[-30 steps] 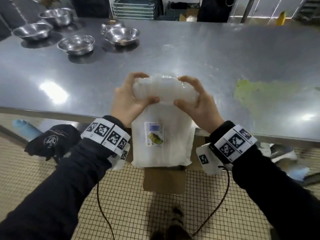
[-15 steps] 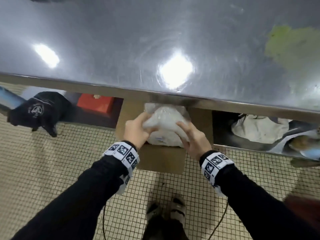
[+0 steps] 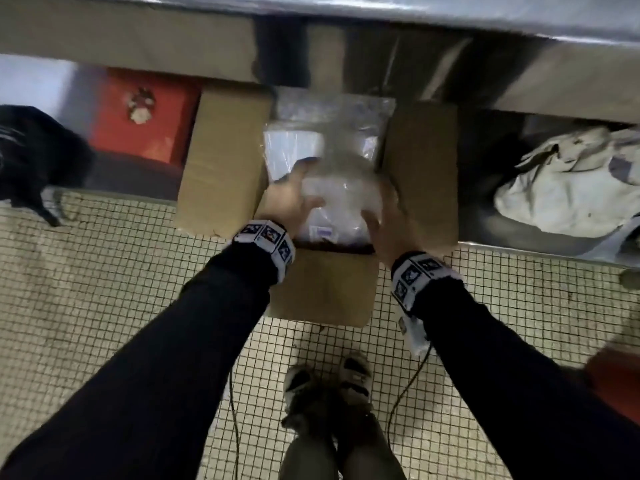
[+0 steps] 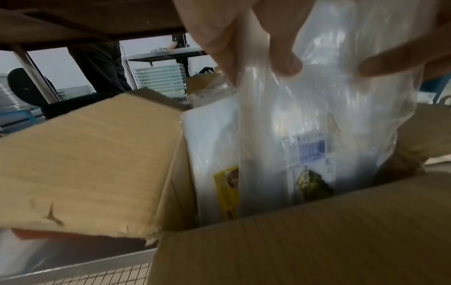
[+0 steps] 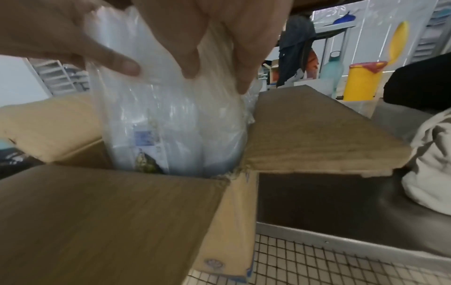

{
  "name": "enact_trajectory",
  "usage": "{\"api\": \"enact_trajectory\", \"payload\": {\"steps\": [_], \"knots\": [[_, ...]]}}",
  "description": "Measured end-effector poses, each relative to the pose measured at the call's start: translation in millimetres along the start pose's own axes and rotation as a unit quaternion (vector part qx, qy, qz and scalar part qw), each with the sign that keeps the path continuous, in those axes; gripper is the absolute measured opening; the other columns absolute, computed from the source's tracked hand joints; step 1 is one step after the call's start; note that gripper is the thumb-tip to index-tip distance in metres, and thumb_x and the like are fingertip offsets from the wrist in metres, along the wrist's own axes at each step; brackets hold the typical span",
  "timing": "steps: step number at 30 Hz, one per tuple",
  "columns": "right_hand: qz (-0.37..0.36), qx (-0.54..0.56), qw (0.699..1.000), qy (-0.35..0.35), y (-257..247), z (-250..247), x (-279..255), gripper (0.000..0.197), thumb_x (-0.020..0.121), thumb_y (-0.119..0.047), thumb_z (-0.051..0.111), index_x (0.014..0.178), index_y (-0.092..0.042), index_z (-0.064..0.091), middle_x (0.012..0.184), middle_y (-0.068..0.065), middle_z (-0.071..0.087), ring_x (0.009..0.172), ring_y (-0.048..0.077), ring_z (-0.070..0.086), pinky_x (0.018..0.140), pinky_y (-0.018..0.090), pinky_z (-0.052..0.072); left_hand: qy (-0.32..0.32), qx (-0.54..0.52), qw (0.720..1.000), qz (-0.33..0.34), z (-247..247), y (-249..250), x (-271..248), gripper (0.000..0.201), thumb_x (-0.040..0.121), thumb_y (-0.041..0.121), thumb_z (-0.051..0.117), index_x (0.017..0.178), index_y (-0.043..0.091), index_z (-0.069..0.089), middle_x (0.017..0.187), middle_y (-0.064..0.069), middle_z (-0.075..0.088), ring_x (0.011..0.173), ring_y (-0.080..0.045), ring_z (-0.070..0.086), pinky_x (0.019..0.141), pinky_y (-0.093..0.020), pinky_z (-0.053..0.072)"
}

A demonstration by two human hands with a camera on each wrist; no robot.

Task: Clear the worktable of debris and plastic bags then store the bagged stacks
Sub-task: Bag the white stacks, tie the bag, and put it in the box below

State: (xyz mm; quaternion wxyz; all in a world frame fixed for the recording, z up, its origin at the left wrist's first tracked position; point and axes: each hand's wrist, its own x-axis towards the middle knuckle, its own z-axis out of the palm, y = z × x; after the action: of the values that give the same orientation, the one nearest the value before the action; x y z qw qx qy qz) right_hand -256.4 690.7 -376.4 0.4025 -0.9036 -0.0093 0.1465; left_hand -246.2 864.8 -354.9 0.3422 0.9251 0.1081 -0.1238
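Fingers [image 4: 214,38] of my left hand [image 3: 287,202] curl over the top of the bagged stack [image 3: 337,199], thumb pinching the plastic from the near side, so that hand has a firm hold of it. My right hand [image 3: 388,220] grips the same top edge from the other side, its fingers [image 5: 219,48] bent round the gathered plastic and the thumb pressing in front.

Below my fingertips the stack hangs upright, its lower end already down inside the open cardboard box [image 3: 322,289]. From the wrist views a blue-and-green label on the bag sits just under my thumbs, partly below the box's near wall. Just beyond my left fingers, another bagged stack [image 4: 209,150] with a yellow label stands upright in the box, touching the one I hold. The box flaps spread outward on both sides of my hands and toward me.

Left of my left hand, past the flap, is a red box [image 3: 145,116]. Right of my right hand, well apart, a crumpled pale cloth bag [image 3: 568,188] lies on the low metal shelf [image 3: 540,244].
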Motion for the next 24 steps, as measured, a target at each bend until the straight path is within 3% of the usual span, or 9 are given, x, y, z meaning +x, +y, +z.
{"api": "enact_trajectory", "payload": {"steps": [4, 7, 8, 11, 14, 17, 20, 22, 24], "knots": [[0.043, 0.018, 0.999, 0.019, 22, 17, -28, 0.090, 0.088, -0.011, 0.060, 0.150, -0.018, -0.005, 0.158, 0.015, -0.008, 0.146, 0.031, 0.008, 0.114, 0.047, 0.028, 0.090, -0.051, 0.994, 0.017, 1, -19, -23, 0.098, 0.068, 0.015, 0.081, 0.147, 0.008, 0.022, 0.148, -0.013, 0.035, 0.137, -0.025, 0.034, 0.115, -0.030, 0.026], [0.105, -0.167, 0.978, -0.060, 40, 48, -58, 0.073, 0.093, -0.024, 0.053, 0.150, -0.011, 0.009, 0.156, 0.021, 0.010, 0.142, 0.041, 0.015, 0.113, 0.053, 0.027, 0.085, 0.009, 0.991, -0.107, 13, -54, -52, 0.109, 0.066, 0.022, 0.083, 0.149, 0.009, 0.014, 0.156, -0.014, 0.020, 0.144, -0.027, 0.021, 0.117, -0.035, 0.020], [0.148, -0.134, 0.978, -0.065, 40, 54, -64, 0.074, 0.093, -0.027, 0.053, 0.150, -0.010, 0.008, 0.152, 0.022, 0.021, 0.138, 0.041, 0.026, 0.110, 0.051, 0.032, 0.063, 0.029, 0.988, -0.139, 17, -66, -61, 0.112, 0.065, 0.026, 0.083, 0.149, 0.010, 0.011, 0.157, -0.013, 0.015, 0.145, -0.029, 0.018, 0.119, -0.040, 0.020], [0.211, 0.003, 0.975, -0.075, 34, 62, -76, 0.092, 0.087, -0.029, 0.063, 0.149, -0.025, -0.005, 0.135, 0.019, 0.046, 0.116, 0.036, 0.054, 0.094, 0.044, 0.048, -0.040, 0.052, 0.975, -0.212, 29, -88, -79, 0.118, 0.066, 0.034, 0.082, 0.150, 0.010, 0.003, 0.154, -0.015, 0.021, 0.141, -0.033, 0.027, 0.114, -0.045, 0.028], [0.218, 0.034, 0.973, -0.062, 23, 58, -79, 0.088, 0.087, -0.025, 0.064, 0.148, -0.032, 0.002, 0.130, 0.019, 0.047, 0.110, 0.035, 0.057, 0.085, 0.037, 0.048, -0.095, 0.023, 0.962, -0.256, 29, -91, -87, 0.110, 0.068, 0.038, 0.080, 0.149, 0.018, 0.007, 0.140, -0.017, 0.043, 0.126, -0.036, 0.046, 0.101, -0.042, 0.040], [0.213, 0.008, 0.976, -0.046, 12, 46, -79, 0.067, 0.087, -0.026, 0.063, 0.144, -0.022, 0.027, 0.125, 0.018, 0.051, 0.110, 0.032, 0.054, 0.079, 0.028, 0.038, -0.093, 0.034, 0.963, -0.252, 15, -86, -84, 0.096, 0.069, 0.046, 0.077, 0.145, 0.017, 0.024, 0.136, -0.017, 0.047, 0.124, -0.035, 0.047, 0.099, -0.039, 0.041], [0.181, -0.011, 0.983, 0.024, 3, 35, -74, 0.032, 0.088, -0.023, 0.060, 0.117, -0.009, 0.059, 0.113, 0.014, 0.064, 0.102, 0.028, 0.060, 0.080, 0.026, 0.041, -0.086, 0.021, 0.962, -0.258, -12, -69, -75, 0.074, 0.078, 0.045, 0.069, 0.137, 0.010, 0.041, 0.135, -0.016, 0.051, 0.126, -0.034, 0.046, 0.101, -0.036, 0.038], [0.152, 0.036, 0.983, 0.092, -7, 30, -69, 0.026, 0.093, -0.025, 0.053, 0.102, -0.003, 0.064, 0.101, 0.015, 0.068, 0.087, 0.024, 0.061, 0.074, 0.027, 0.044, -0.047, -0.019, 0.965, -0.256, -28, -57, -68, 0.056, 0.086, 0.044, 0.059, 0.128, 0.008, 0.049, 0.128, -0.017, 0.056, 0.121, -0.034, 0.050, 0.095, -0.033, 0.039], [0.088, 0.086, 0.980, 0.153, -15, 30, -61, 0.031, 0.096, -0.028, 0.046, 0.111, -0.004, 0.059, 0.109, 0.018, 0.065, 0.090, 0.025, 0.061, 0.080, 0.035, 0.051, 0.044, -0.044, 0.974, -0.219, -36, -52, -61, 0.050, 0.090, 0.043, 0.053, 0.123, 0.005, 0.051, 0.121, -0.020, 0.060, 0.114, -0.035, 0.054, 0.092, -0.034, 0.042]]}}
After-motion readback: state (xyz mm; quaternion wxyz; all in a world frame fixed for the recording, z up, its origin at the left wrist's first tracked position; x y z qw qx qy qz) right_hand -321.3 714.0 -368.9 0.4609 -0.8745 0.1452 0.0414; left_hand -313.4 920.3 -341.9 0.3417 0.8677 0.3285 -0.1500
